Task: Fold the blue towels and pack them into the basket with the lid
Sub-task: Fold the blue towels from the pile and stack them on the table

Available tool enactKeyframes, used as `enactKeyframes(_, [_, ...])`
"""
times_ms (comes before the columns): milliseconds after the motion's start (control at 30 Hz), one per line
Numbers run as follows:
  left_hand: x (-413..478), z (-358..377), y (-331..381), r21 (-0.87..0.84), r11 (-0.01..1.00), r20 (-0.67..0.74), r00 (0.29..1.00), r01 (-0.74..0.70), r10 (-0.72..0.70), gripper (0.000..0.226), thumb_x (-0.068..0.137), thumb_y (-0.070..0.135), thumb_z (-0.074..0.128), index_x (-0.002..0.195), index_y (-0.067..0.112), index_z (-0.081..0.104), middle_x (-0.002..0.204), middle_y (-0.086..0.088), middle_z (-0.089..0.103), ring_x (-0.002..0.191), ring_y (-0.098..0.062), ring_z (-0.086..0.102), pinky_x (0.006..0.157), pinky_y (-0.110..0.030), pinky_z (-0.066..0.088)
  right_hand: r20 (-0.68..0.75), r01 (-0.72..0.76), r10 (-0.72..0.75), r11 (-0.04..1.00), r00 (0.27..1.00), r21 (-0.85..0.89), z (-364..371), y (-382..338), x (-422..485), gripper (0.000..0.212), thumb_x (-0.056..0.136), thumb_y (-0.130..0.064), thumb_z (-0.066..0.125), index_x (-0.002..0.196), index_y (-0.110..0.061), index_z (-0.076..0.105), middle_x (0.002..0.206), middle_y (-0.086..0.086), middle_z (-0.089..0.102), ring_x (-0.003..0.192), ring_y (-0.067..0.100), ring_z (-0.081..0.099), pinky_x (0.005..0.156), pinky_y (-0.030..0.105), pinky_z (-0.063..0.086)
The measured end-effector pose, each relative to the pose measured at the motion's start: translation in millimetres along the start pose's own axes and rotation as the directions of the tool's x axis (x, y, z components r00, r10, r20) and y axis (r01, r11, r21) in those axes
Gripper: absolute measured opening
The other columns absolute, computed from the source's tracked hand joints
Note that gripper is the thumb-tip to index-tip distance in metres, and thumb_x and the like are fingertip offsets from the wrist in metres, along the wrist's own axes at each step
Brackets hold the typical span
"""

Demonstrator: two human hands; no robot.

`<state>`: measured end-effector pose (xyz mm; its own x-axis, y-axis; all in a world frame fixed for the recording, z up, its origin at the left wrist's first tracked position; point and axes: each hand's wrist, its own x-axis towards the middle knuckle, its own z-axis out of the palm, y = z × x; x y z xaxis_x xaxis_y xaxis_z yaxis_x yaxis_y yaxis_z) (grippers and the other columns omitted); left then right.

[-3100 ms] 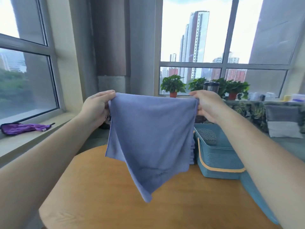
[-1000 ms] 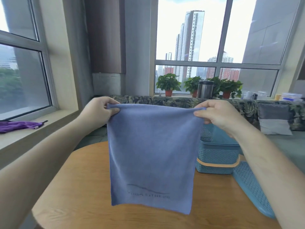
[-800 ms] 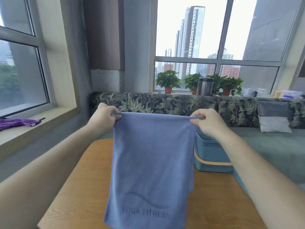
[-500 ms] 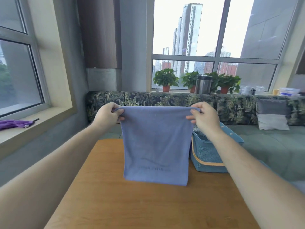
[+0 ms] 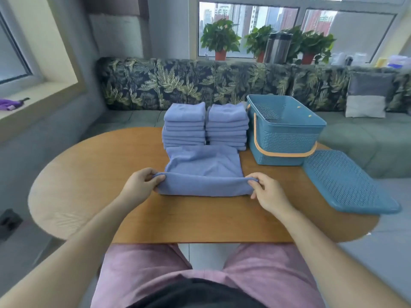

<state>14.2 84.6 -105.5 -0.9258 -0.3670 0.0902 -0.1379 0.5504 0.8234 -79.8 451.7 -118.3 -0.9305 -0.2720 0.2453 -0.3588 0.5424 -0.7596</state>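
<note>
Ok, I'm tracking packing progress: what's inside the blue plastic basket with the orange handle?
Only the bare perforated inner walls of the blue plastic basket show; nothing packed is in sight. Its near wall hides the floor.

Wooden table point(image 5: 200, 218), long with rounded ends, carrying towels, a basket and a lid.

Two piles of folded blue towels stand side by side at the far middle: left stack point(image 5: 184, 125) and right stack point(image 5: 228, 127), with a narrow gap between them. Directly in front of them lies a single blue towel point(image 5: 203, 165). Its far part is flat on the wood and its near edge is doubled over into a raised fold. Just beside the right stack stands the blue perforated basket point(image 5: 287, 138), open at the top, with its orange handle point(image 5: 284, 154) lowered across the near wall. The blue perforated lid point(image 5: 347, 183) lies flat by the basket's near right corner, at the table's right end.
</note>
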Motion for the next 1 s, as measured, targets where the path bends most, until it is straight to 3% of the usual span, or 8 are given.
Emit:
enactKeyframes(267, [-20, 28, -31, -0.04, 0.999, -0.084, 0.996, 0.009, -0.012, 0.023, 0.094, 0.035, 0.067, 0.087, 0.014, 0.069, 0.069, 0.014, 0.068, 0.061, 0.011, 0.057, 0.058, -0.006, 0.039, -0.024, -0.003, 0.005, 0.997, 1.0, 0.074, 23, 32, -19, 0.013, 0.098, -0.015, 0.06, 0.096, -0.022, 0.07, 0.076, -0.021, 0.067, 0.07, 0.0, 0.061, 0.069, 0.02, 0.047])
enactKeyframes(433, [-28, 26, -30, -0.229, 0.971, -0.036, 0.997, 0.061, -0.071, 0.056, 0.095, 0.049, 0.062, 0.063, 0.003, 0.068, 0.059, -0.003, 0.068, 0.056, -0.009, 0.057, 0.065, -0.025, 0.047, 0.033, 0.017, -0.022, 0.992, 0.999, 0.126, 24, 29, -23, 0.035, 0.083, -0.024, 0.053, 0.05, -0.016, 0.063, 0.078, -0.003, 0.069, 0.079, 0.013, 0.067, 0.073, 0.034, 0.051])
enactKeyframes(500, [-30, 31, -30, -0.084, 0.996, -0.043, 0.999, 0.011, -0.015, 0.056, 0.097, 0.047, 0.06, 0.058, 0.007, 0.064, 0.053, -0.002, 0.065, 0.053, -0.013, 0.058, 0.065, -0.034, 0.05, 0.001, 0.062, -0.062, 0.997, 0.998, -0.045, 28, 28, -22, 0.038, 0.082, -0.033, 0.049, 0.046, -0.021, 0.055, 0.07, -0.005, 0.065, 0.076, 0.015, 0.061, 0.072, 0.037, 0.051])
enactKeyframes(600, [-21, 46, -16, 0.321, 0.914, -0.127, 0.945, -0.25, 0.303, 0.043, 0.089, 0.051, 0.05, 0.061, 0.019, 0.059, 0.056, 0.008, 0.056, 0.063, -0.015, 0.053, 0.064, -0.038, 0.048, -0.058, 0.198, -0.238, 0.901, 0.969, -0.386, 44, 9, -9, 0.031, 0.085, -0.038, 0.047, 0.067, -0.02, 0.065, 0.074, -0.007, 0.064, 0.083, 0.019, 0.055, 0.076, 0.037, 0.049])
enactKeyframes(667, [-9, 64, -6, 0.476, 0.815, 0.001, 0.927, -0.329, 0.374, 0.045, 0.087, 0.057, 0.044, 0.096, 0.025, 0.074, 0.1, 0.007, 0.072, 0.099, -0.02, 0.064, 0.085, -0.038, 0.05, 0.042, 0.211, -0.219, 0.844, 0.975, -0.492, 61, -10, 5, 0.039, 0.09, -0.042, 0.044, 0.111, -0.025, 0.072, 0.118, -0.007, 0.069, 0.119, 0.021, 0.055, 0.099, 0.036, 0.04])
enactKeyframes(767, [6, 90, -6, 0.603, 0.745, 0.248, 0.955, -0.284, 0.163, 0.065, 0.094, 0.068, 0.037, 0.151, 0.036, 0.04, 0.163, 0.004, 0.029, 0.151, -0.023, 0.022, 0.121, -0.043, 0.019, 0.304, 0.173, 0.021, 0.785, 0.953, -0.596, 84, -18, 22, 0.062, 0.102, -0.051, 0.03, 0.16, -0.032, 0.022, 0.169, -0.003, 0.01, 0.156, 0.019, 0.003, 0.125, 0.039, 0.005])
enactKeyframes(900, [-10, 91, -9, 0.631, 0.748, 0.273, 0.961, -0.206, 0.034, 0.092, 0.076, 0.085, 0.008, 0.157, 0.044, 0.013, 0.168, 0.009, 0.004, 0.155, -0.022, -0.001, 0.125, -0.043, 0.0, 0.394, 0.14, 0.165, 0.757, 0.904, -0.638, 90, -8, 8, 0.065, 0.103, -0.059, 0.015, 0.161, -0.036, -0.003, 0.168, -0.004, -0.015, 0.154, 0.018, -0.019, 0.124, 0.041, -0.012])
enactKeyframes(1000, [-35, 80, -12, 0.638, 0.734, 0.357, 0.934, -0.234, -0.012, 0.09, 0.079, 0.088, 0.018, 0.157, 0.045, 0.013, 0.168, 0.011, -0.001, 0.155, -0.019, -0.006, 0.125, -0.044, -0.001, 0.436, 0.189, 0.158, 0.736, 0.886, -0.65, 81, -11, -20, 0.067, 0.101, -0.062, 0.019, 0.161, -0.038, -0.001, 0.168, -0.005, -0.015, 0.154, 0.018, -0.017, 0.125, 0.041, -0.009])
